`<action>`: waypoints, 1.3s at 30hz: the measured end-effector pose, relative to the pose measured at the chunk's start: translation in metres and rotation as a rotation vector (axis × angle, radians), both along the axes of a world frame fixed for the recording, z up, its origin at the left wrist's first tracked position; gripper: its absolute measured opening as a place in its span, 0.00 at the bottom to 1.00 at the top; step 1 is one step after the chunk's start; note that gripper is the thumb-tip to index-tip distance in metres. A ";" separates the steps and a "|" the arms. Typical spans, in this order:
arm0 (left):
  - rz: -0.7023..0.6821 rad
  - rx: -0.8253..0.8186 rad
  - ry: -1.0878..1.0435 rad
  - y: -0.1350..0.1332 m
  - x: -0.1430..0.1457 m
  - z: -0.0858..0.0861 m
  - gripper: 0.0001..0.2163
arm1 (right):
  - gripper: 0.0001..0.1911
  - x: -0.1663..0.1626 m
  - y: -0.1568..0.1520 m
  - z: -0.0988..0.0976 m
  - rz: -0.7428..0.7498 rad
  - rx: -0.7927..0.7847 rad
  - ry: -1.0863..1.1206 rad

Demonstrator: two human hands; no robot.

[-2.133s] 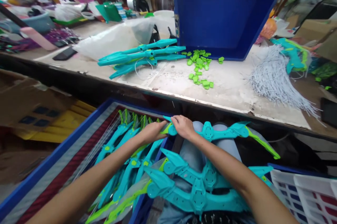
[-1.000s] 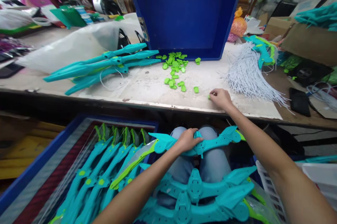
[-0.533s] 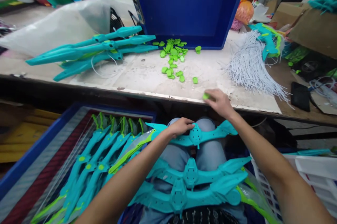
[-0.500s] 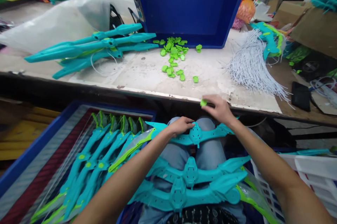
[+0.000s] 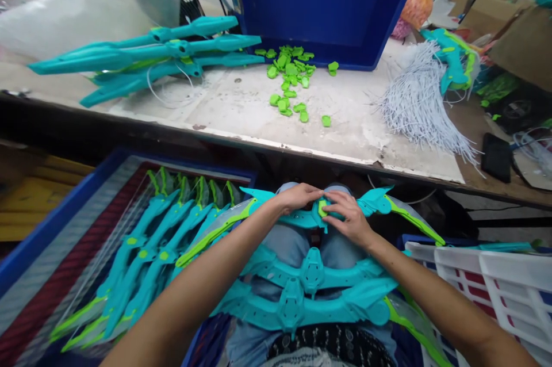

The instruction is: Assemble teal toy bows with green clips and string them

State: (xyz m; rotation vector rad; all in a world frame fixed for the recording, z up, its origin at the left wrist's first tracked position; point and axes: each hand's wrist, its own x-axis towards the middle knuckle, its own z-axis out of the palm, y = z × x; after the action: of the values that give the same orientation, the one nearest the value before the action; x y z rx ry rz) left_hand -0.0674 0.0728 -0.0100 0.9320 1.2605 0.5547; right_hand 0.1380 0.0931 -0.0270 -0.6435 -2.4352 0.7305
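A teal toy bow point(image 5: 379, 201) with lime tips lies across my knees. My left hand point(image 5: 295, 197) is closed on the bow just left of its middle. My right hand point(image 5: 347, 218) presses a small lime green piece point(image 5: 322, 208) against the bow's centre hub, fingers pinched on it. Two more teal bows point(image 5: 310, 289) rest on my lap nearer my body. Loose lime green pieces point(image 5: 288, 76) lie scattered on the workbench point(image 5: 241, 119) above.
A blue crate point(image 5: 38, 223) at my left holds several bagged teal bows point(image 5: 159, 246). A big blue bin point(image 5: 323, 4) stands tipped at the bench's back. Teal bow limbs point(image 5: 142, 56) lie at bench left, a bundle of white strings point(image 5: 422, 108) at right. A white basket point(image 5: 495, 281) sits lower right.
My right hand picked a lime green piece off the bench edge and brought it down to the bow's centre. The left hand kept hold of the bow.
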 end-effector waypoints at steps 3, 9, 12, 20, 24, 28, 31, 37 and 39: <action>-0.075 0.067 0.010 -0.003 -0.001 0.006 0.22 | 0.07 -0.002 -0.003 0.002 -0.055 -0.109 -0.037; -0.020 0.090 0.107 -0.007 0.002 0.004 0.22 | 0.32 -0.022 0.008 0.021 -0.190 -0.430 -0.334; -0.009 0.118 0.126 -0.006 0.001 -0.003 0.21 | 0.37 -0.031 0.015 0.029 -0.180 -0.439 -0.474; -0.020 0.405 0.539 -0.020 0.006 0.003 0.19 | 0.31 -0.029 0.017 0.030 -0.054 -0.300 -0.386; -0.078 0.843 0.852 -0.056 0.023 0.001 0.17 | 0.13 -0.043 0.068 0.057 -0.205 0.047 -0.208; -0.410 0.939 0.978 -0.073 0.030 -0.007 0.31 | 0.16 -0.079 0.139 0.079 -0.359 0.300 -0.289; -0.477 0.827 1.070 -0.058 0.025 0.000 0.26 | 0.14 -0.103 0.165 0.083 -0.297 0.240 -0.374; -0.524 0.552 0.790 -0.007 0.000 0.036 0.14 | 0.16 -0.097 0.165 0.083 -0.565 0.030 -0.370; -0.535 0.460 0.662 0.006 -0.006 0.039 0.13 | 0.17 -0.083 0.164 0.085 -0.648 -0.039 -0.408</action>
State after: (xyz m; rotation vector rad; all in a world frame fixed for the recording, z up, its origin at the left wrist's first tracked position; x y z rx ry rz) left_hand -0.0737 0.0791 0.0289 1.8765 1.3958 0.0939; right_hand 0.0550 0.2566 0.0578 -1.6237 -2.3211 0.4006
